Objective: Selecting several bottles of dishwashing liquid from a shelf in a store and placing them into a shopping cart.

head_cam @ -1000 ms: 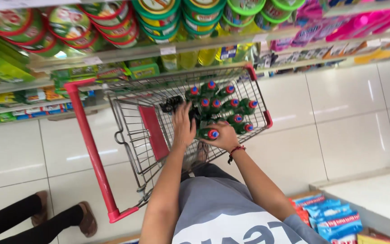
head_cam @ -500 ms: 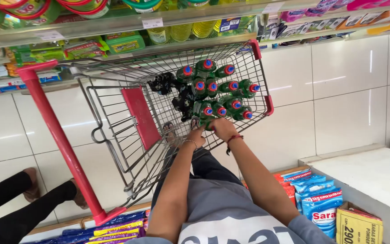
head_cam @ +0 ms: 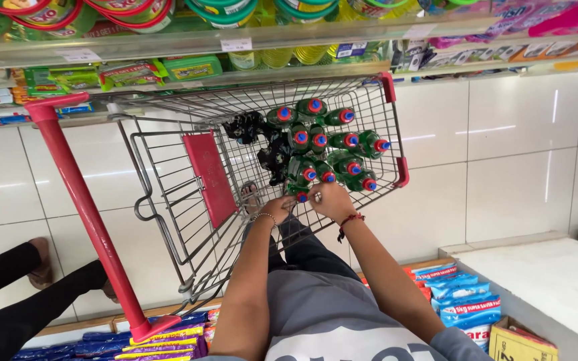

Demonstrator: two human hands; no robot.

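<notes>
A wire shopping cart with a red handle bar stands in front of me on white floor tiles. Inside lie several green bottles with red and blue caps, packed together at the far right end. My left hand and my right hand reach into the cart side by side. Their fingers meet on the nearest green bottle at the near edge of the cluster. A bracelet circles each wrist. Some black items lie just left of the bottles.
Store shelves above the cart carry green tubs, green packs and yellow bottles. Another person's black-clad legs stand at the left. Blue packets, purple and yellow packets and a white surface lie near me.
Both hands have drawn back from the middle of the bottle cluster to its near edge. The view has shifted, so the cart sits more to the left and looks closer.
</notes>
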